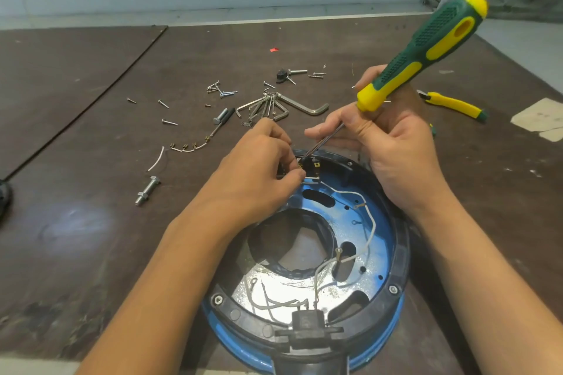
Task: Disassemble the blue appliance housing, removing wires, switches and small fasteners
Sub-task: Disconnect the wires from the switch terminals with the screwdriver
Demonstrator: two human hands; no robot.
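Removed screws (195, 103) and hex keys (274, 106) lie scattered toward the far middle of the surface (91, 222), and the blue housing (380, 222) sits open side up at the near edge, right of centre. The left hand (262, 167) has its fingers (292, 175) curled in a pinch on the small switch block (313, 166) at the housing's far rim, while the right hand (396, 143) pinches the shaft of the green-and-yellow screwdriver (426, 49) just below the handle, tip down among the brass terminals. The step looks like freeing the switch from its white wire (370, 231) (which runs on round the shell), so the next move calls for steady tip pressure against a firm left-hand hold.
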